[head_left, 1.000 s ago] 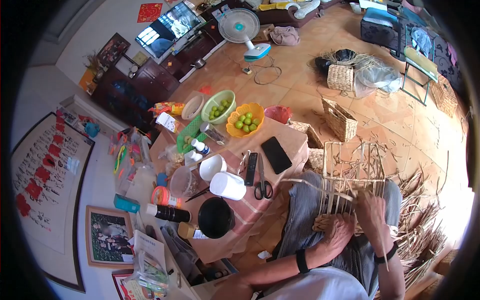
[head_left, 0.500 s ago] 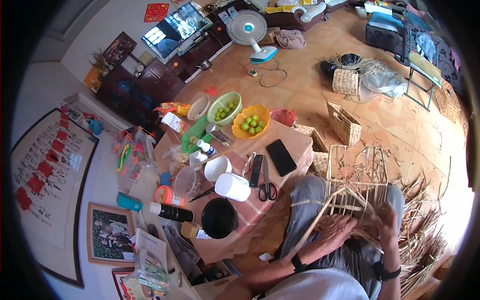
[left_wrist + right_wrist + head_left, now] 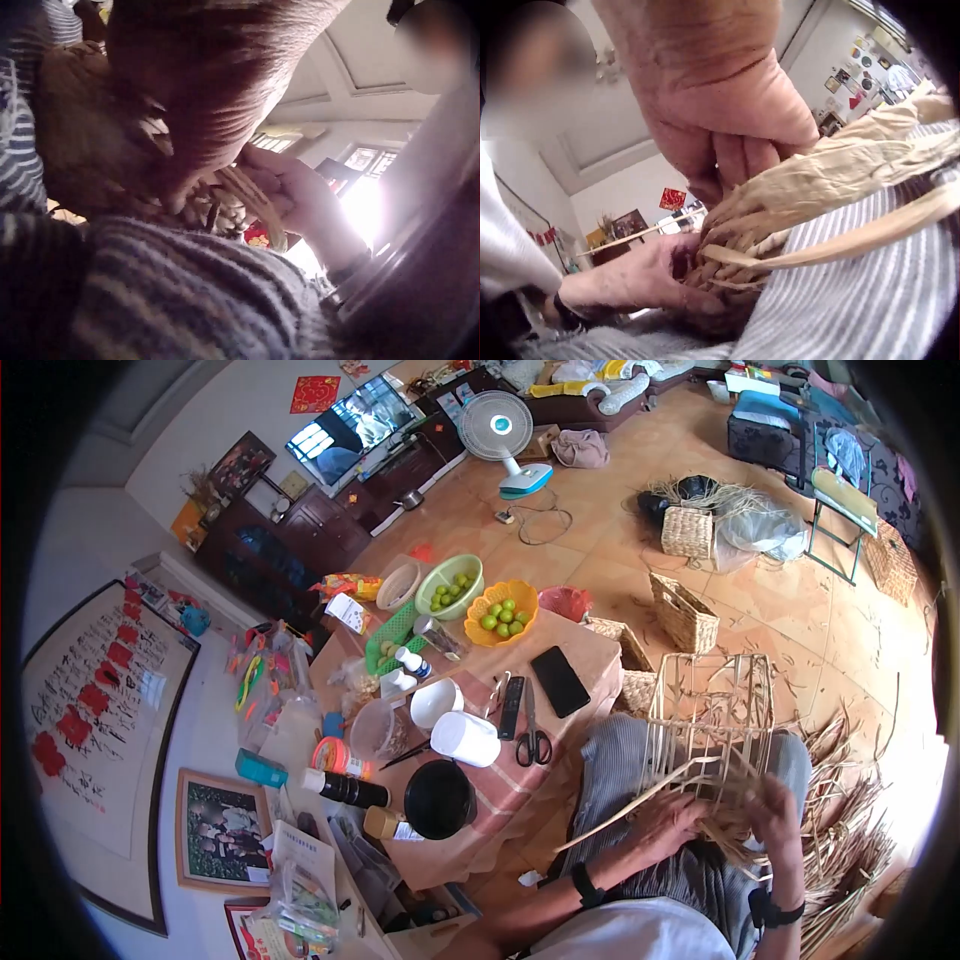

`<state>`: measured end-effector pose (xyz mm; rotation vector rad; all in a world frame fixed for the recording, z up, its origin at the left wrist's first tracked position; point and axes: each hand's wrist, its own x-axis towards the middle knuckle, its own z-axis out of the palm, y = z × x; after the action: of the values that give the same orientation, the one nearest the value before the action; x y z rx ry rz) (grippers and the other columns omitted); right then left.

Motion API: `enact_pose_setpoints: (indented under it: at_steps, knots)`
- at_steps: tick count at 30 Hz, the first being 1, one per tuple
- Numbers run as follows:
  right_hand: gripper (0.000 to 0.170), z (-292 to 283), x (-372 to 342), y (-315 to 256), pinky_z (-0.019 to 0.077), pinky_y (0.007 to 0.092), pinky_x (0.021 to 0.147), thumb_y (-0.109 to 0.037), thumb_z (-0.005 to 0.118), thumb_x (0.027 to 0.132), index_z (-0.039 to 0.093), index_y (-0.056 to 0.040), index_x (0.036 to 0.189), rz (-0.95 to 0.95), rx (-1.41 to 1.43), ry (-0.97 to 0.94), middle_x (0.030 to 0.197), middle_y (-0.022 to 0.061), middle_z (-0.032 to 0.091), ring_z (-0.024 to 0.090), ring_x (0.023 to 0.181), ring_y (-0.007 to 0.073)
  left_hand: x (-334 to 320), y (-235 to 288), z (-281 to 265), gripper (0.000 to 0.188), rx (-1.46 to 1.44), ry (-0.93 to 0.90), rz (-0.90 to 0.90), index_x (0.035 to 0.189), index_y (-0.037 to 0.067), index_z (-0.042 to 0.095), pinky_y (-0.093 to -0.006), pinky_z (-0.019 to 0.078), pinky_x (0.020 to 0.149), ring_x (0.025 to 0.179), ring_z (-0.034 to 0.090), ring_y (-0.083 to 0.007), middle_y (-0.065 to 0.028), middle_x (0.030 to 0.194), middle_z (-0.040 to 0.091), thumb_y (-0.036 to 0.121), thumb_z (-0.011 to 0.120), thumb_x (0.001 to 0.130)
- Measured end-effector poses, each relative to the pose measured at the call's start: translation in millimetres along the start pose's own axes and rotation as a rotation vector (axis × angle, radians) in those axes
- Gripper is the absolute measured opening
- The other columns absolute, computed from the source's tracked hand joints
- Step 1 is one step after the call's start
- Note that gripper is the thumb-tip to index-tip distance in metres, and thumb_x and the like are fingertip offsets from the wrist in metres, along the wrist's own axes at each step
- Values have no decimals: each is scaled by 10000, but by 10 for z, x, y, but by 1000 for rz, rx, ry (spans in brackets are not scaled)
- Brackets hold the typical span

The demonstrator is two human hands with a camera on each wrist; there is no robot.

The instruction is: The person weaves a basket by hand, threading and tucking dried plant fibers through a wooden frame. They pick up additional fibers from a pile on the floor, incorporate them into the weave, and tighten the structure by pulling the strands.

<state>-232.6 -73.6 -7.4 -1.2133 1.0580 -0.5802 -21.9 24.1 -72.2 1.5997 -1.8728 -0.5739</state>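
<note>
A half-woven basket [image 3: 712, 728] of thin ribs and pale dried strips lies across the person's lap in the head view. The left hand [image 3: 668, 822] grips its woven near part, and in the right wrist view the thumb lies along the braided edge [image 3: 731, 266]. Across that edge, the right hand [image 3: 776, 812] has its fingers curled around a dried plant strip [image 3: 817, 180], broad and wrinkled. A narrower strip [image 3: 855, 240] runs over the striped cloth on the lap. Another long strip [image 3: 625, 812] sticks out leftward past the left hand.
Left of the lap stands a table [image 3: 500, 790] with scissors [image 3: 534, 735], a phone [image 3: 560, 681], a black bowl [image 3: 440, 800] and fruit in an orange basket [image 3: 500, 640]. A heap of dried strips [image 3: 840, 830] lies at the right. Finished woven baskets [image 3: 685, 615] sit on the tiled floor.
The right hand has moved down and right from the ribs to beside the woven edge. The left hand has shifted slightly left, and the long strips have swung round.
</note>
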Motion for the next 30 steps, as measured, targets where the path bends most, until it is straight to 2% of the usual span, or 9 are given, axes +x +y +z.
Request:
enact_pose_setpoints:
  at_steps: [5, 6, 13, 16, 20, 21, 24, 28, 30]
  knots:
    - [95, -30, -212, 435, 329, 208, 463, -162, 664, 1040, 624, -102, 979, -87, 546, 211, 705, -37, 599, 464, 511, 33, 120, -132, -87, 356, -18, -72, 8, 1038, 62, 612, -470, 514, 879, 983, 663, -352, -127, 962, 657, 163, 848, 791]
    - [80, -116, -300, 491, 363, 207, 476, -148, 691, 1018, 644, -89, 991, -58, 536, 75, 732, -24, 638, 510, 523, 41, 123, -131, -96, 357, -15, -81, 5, 1033, 61, 610, -471, 514, 881, 982, 663, -353, -127, 959, 657, 166, 850, 789]
    - [338, 42, -362, 152, 421, 247, 572, -231, 759, 994, 727, 53, 1173, -17, -238, -106, 761, -13, 665, 501, 641, 48, -22, 336, -342, 432, 336, 6, 62, 1245, 47, 599, -465, 480, 993, 1120, 597, -334, -140, 1177, 589, 100, 749, 844]
    - [307, -55, -324, 250, 401, 249, 542, -276, 727, 1023, 737, 26, 1076, 60, -199, -81, 715, -22, 637, 505, 625, 44, 58, 510, -460, 410, 338, 103, 108, 1294, 36, 603, -466, 469, 1024, 1143, 573, -326, -135, 1205, 558, 57, 650, 887]
    - [342, -274, -433, 494, 409, 250, 499, -323, 628, 1080, 678, -59, 868, 12, 150, 12, 677, 11, 641, 546, 551, 82, 151, 306, -237, 316, 185, -81, 146, 1211, 18, 657, -402, 510, 978, 1114, 595, -300, -115, 1146, 607, 20, 598, 900]
    - [335, -231, -441, 603, 417, 247, 488, -308, 597, 1093, 683, -57, 888, -60, 428, 205, 674, 32, 654, 541, 521, 99, 161, 222, -150, 304, 104, -32, 145, 1203, 21, 668, -396, 530, 941, 1076, 624, -290, -114, 1085, 637, 4, 588, 911]
    - [332, -328, -431, 714, 417, 248, 481, -310, 606, 1087, 680, -47, 898, -113, 644, 222, 660, 22, 641, 532, 508, 99, 178, 217, -160, 300, 34, 5, 139, 1209, 26, 664, -423, 539, 915, 1019, 650, -324, -140, 1042, 648, -3, 587, 920]
    - [220, -336, -602, 426, 438, 247, 489, -219, 744, 1005, 686, -37, 896, 43, 21, -105, 664, 28, 649, 584, 540, 101, 292, 191, -144, 252, -86, -44, 98, 1187, 13, 657, -459, 542, 878, 953, 669, -376, -185, 944, 647, 14, 588, 945]
    - [160, -391, -632, 520, 458, 262, 496, -149, 762, 981, 655, -44, 924, 95, 98, -118, 715, 45, 679, 617, 567, 109, 374, 189, -142, 225, -121, -91, 42, 1170, 6, 656, -475, 543, 858, 933, 676, -398, -205, 912, 654, 24, 589, 956]
